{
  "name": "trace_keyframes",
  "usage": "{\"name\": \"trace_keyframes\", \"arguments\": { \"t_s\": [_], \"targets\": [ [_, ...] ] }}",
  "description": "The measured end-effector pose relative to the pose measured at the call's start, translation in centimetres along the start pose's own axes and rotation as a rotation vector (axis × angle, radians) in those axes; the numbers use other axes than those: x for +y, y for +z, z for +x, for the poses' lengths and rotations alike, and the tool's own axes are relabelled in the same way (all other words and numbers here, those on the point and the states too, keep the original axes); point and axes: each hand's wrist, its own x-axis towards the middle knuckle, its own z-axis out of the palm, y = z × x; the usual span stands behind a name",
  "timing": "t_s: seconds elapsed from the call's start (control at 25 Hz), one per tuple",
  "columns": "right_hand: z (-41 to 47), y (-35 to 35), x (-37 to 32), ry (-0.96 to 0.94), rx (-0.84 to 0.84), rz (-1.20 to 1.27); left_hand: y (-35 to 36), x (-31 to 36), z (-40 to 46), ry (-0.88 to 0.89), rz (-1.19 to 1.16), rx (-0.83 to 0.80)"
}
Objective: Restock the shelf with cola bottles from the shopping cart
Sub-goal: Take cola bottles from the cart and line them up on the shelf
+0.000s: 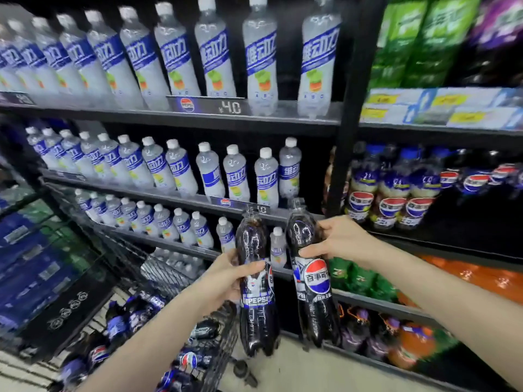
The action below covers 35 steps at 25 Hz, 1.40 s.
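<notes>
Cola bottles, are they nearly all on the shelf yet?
Not yet. Some Pepsi bottles already stand on the right-hand shelf, though I cannot tell who put them there. The left hand holds one cola bottle and the right hand another, both off the shelf. Many bottles lie in the shopping cart.

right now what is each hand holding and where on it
Left hand grips a Pepsi cola bottle around its middle, at the label's top. Right hand grips a second Pepsi bottle around its upper body, above the logo.
</notes>
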Motion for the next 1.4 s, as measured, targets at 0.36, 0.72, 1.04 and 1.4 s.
{"name": "trace_keyframes", "arguments": {
  "t_s": [0.36, 0.72, 1.04, 1.4],
  "targets": [
    [-14.5, -14.6, 9.1, 0.088, 0.247, 0.165, 20.5, -0.6, 2.6, 0.003, 0.138, -0.248],
    [-27.9, -29.2, 18.4, 0.133, 0.404, 0.142, 41.4, -2.1, 2.8, 0.027, 0.123, -0.393],
    [-33.9, -37.5, 22.1, 0.146, 0.511, 0.169, 52.0, -0.4, 3.8, 0.082, 0.187, -0.476],
    [-34.6, -43.9, 24.3, 0.131, 0.559, 0.218, 58.5, 0.9, 7.6, 0.107, 0.269, -0.536]
  ]
}}
